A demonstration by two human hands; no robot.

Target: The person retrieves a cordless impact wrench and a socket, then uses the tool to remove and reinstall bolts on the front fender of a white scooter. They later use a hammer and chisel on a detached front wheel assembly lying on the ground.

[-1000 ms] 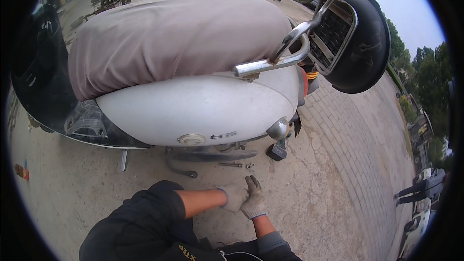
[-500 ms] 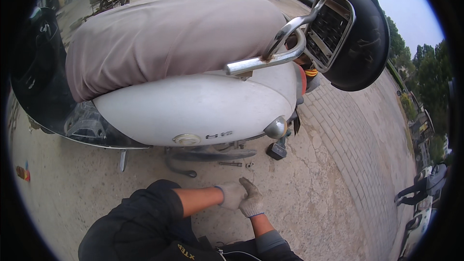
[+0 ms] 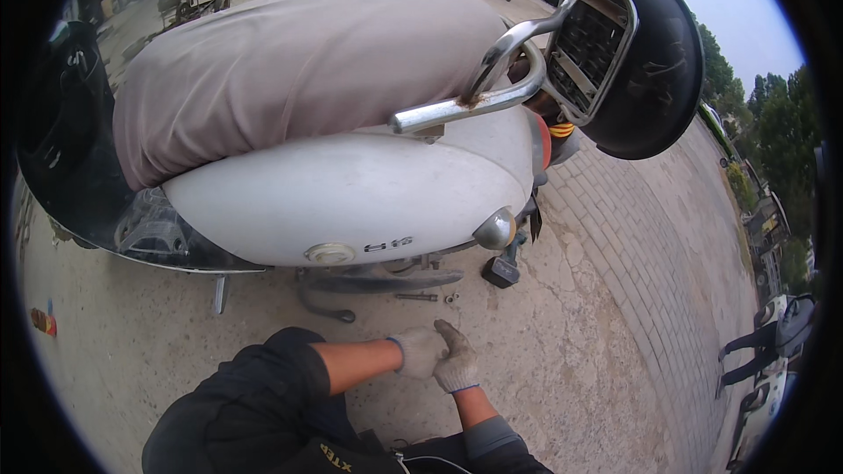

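My two hands, in light grey knitted work gloves, meet in front of the scooter, above the concrete. My left hand [image 3: 419, 353] reaches in from the left and presses against my right hand [image 3: 457, 362]; its fingers are hidden there. The fingers of my right hand lie together, pointing up and to the left, with darker, dirty tips. Whether anything sits between the hands is hidden. Just beyond them, a long bolt [image 3: 416, 297] and small nut-like metal pieces [image 3: 451, 298] lie on the ground. A cordless power tool [image 3: 503, 269] stands with its dark battery down, by the scooter's rear.
The white scooter [image 3: 351, 193] fills the view ahead, its seat under a pinkish-grey cover [image 3: 307, 61]. A chrome rail [image 3: 474, 110] and black top box [image 3: 650, 61] jut out at right. A dark curved bar [image 3: 386, 281] lies below its body. A person [image 3: 773, 338] stands far right.
The scooter sits slightly further left in the view. My hands stay pressed together in almost the same pose. The person at far right appears in a slightly different stance.
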